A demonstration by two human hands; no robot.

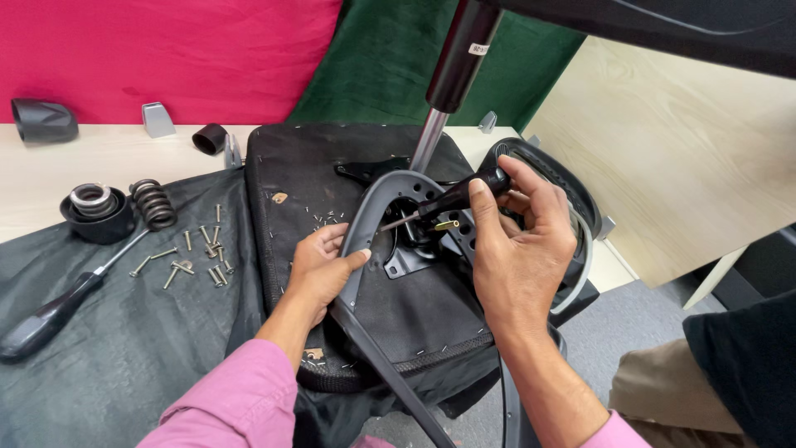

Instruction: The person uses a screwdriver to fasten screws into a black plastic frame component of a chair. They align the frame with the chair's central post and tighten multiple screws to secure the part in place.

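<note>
An upturned black chair seat (406,311) lies on the table, its gas cylinder (452,70) pointing up. My right hand (518,249) grips a black-handled screwdriver (452,199), its tip aimed left at the grey armrest bracket (377,203). A brass-coloured screw (446,225) shows just below the handle by my fingers. My left hand (319,270) rests on the seat underside with the thumb pressed against the grey bracket.
On the dark cloth (124,348) at left lie several loose screws (195,253), a second black-handled screwdriver (58,311), a coil spring (153,203) and a black cup part (95,211). Black plastic pieces (41,120) sit near the red backdrop. Another person's leg (663,390) is at lower right.
</note>
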